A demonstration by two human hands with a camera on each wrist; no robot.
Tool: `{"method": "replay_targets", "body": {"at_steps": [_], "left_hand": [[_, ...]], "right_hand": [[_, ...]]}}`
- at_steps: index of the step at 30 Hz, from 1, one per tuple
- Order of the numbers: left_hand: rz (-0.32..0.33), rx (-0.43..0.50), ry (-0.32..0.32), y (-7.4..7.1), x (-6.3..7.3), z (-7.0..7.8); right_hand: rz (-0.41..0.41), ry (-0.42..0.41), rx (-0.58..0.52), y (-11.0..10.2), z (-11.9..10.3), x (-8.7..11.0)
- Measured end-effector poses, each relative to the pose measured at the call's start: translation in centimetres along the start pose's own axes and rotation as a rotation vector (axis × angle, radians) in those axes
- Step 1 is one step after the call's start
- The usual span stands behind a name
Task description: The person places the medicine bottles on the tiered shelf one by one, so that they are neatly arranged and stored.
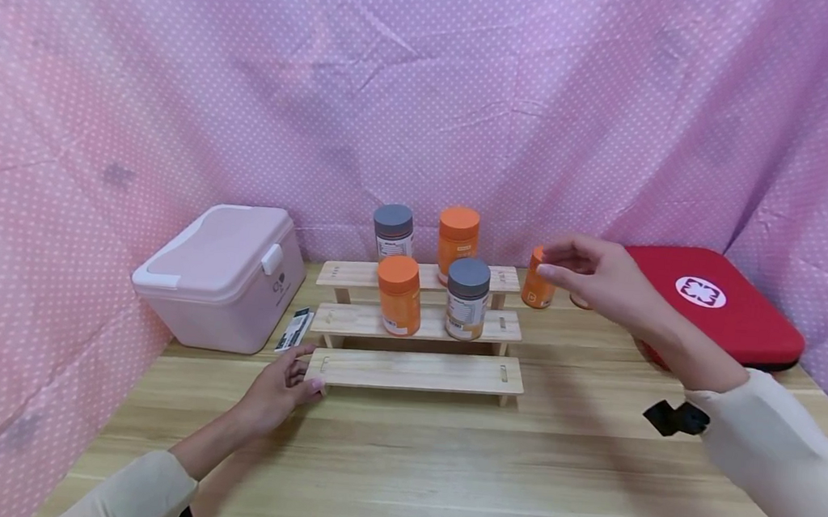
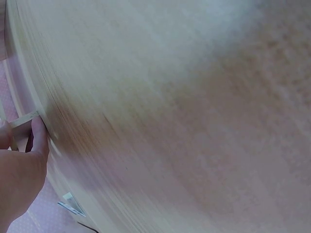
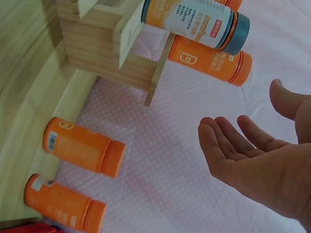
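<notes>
A three-tier wooden display rack (image 1: pixel 420 371) stands on the table. My left hand (image 1: pixel 274 394) grips the left end of its lowest step, thumb at the front edge; the left wrist view also shows this hand (image 2: pixel 24 179) on the board's end. Two bottles stand on the middle step: an orange one (image 1: pixel 399 299) and a grey-capped one (image 1: pixel 466 303). The top step bears another grey-capped bottle (image 1: pixel 394 226) and another orange bottle (image 1: pixel 456 244). My right hand (image 1: pixel 598 277) hovers with fingers spread, holding nothing, near an orange bottle (image 3: pixel 82 146) and a second one (image 3: pixel 63 203) on the table.
At the left sits a pale pink lidded box (image 1: pixel 223 276), with a small white-and-dark packet (image 1: pixel 295 329) beside the rack. A red first-aid case (image 1: pixel 731 312) lies at the right. Pink dotted cloth (image 1: pixel 427 89) hangs behind the wooden table (image 1: pixel 412 469).
</notes>
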State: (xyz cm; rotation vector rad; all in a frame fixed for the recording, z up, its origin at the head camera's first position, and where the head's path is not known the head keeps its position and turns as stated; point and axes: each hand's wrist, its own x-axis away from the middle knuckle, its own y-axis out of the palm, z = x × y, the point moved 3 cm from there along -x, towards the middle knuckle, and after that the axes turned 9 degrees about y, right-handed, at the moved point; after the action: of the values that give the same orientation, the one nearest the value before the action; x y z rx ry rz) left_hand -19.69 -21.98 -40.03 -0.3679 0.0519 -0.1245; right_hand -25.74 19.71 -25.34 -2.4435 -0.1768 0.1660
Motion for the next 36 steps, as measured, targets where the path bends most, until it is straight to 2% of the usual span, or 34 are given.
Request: {"method": "replay_targets", "body": {"at_steps": [3, 10, 18, 24, 27, 36], "left_hand": [[-0.002, -0.006, 0.007, 0.0, 0.0, 0.0], [0.004, -0.026, 0.001, -0.1, 0.0, 0.0], [0.009, -0.038, 0.012, 0.0, 0.0, 0.0], [0.011, -0.036, -0.003, 0.0, -0.1, -0.2], [0.013, -0.039, -0.005, 0.0, -0.2, -0.2], [0.003, -0.041, 0.004, -0.1, -0.1, -0.3]], "right_hand": [[0.017, 0.041, 0.011, -0.6, 1.2, 0.5], [0.068, 0.054, -0.004, -2.0, 4.1, 0.9], [0.056, 0.103, 0.042, -2.9, 6.6, 0.7], [0.077, 0.117, 0.083, -3.7, 7.7, 0.1], [0.112, 0.124, 0.083, -4.0, 8.0, -0.4], [0.128, 0.127, 0.096, -4.5, 7.8, -1.6]]}}
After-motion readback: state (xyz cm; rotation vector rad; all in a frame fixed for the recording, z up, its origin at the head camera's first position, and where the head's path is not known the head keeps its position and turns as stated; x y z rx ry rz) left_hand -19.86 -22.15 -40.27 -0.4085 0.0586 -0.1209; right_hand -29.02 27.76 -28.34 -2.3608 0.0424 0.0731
